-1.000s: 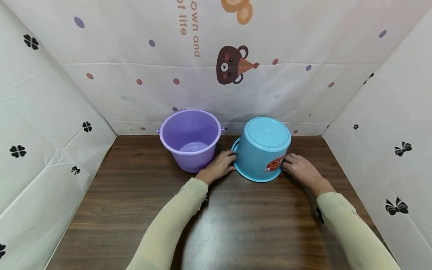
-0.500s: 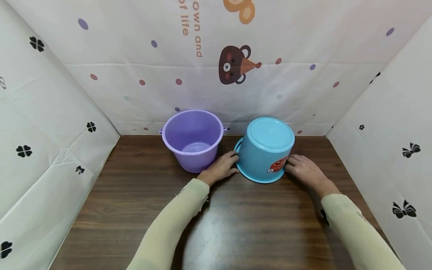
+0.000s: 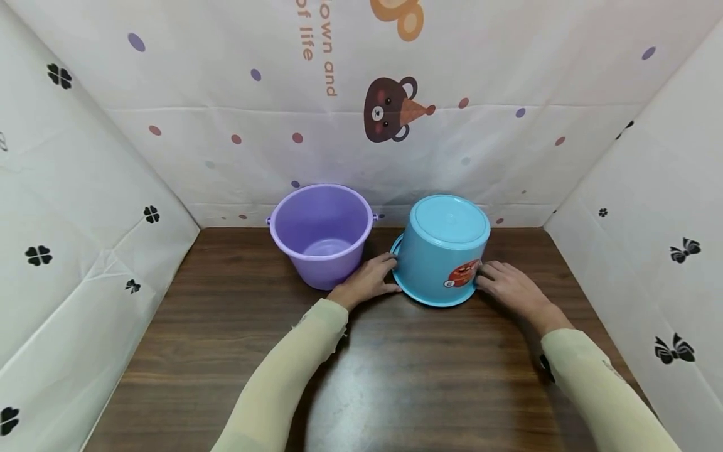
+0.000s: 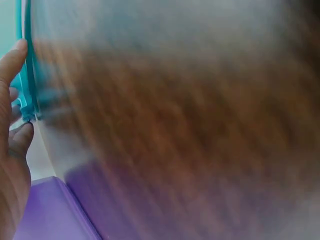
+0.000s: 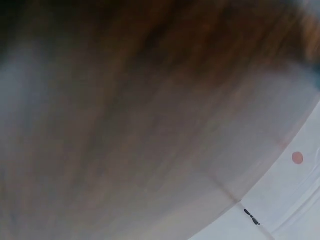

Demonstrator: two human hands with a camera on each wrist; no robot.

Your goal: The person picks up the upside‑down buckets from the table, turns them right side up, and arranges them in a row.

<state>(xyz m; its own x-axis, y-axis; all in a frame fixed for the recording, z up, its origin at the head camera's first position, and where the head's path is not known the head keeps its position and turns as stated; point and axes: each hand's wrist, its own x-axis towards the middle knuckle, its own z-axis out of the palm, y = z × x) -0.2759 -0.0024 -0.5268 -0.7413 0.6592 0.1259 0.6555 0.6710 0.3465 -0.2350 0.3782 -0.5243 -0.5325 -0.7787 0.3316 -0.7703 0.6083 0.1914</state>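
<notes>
A light blue bucket (image 3: 429,270) stands upside down on the table, its base facing up and a red label on its side. My left hand (image 3: 367,279) holds its flared rim at the left, fingers at the edge and thumb below. The left wrist view has the left hand (image 4: 12,165) at the blue rim (image 4: 30,95). On the opposite side, my right hand (image 3: 515,292) grips the bucket low, fingers bent and their tips partly hidden. A purple bucket (image 3: 324,273) stands upright, mouth up, just left of the blue one, close to my left wrist.
Both buckets stand near the back wall sheet (image 3: 226,169), which has dots and a bear print. White patterned sheets rise on the left (image 3: 73,251) and right (image 3: 638,251). Dark wood tabletop (image 3: 395,376) lies in front, and the right wrist view is mostly blurred.
</notes>
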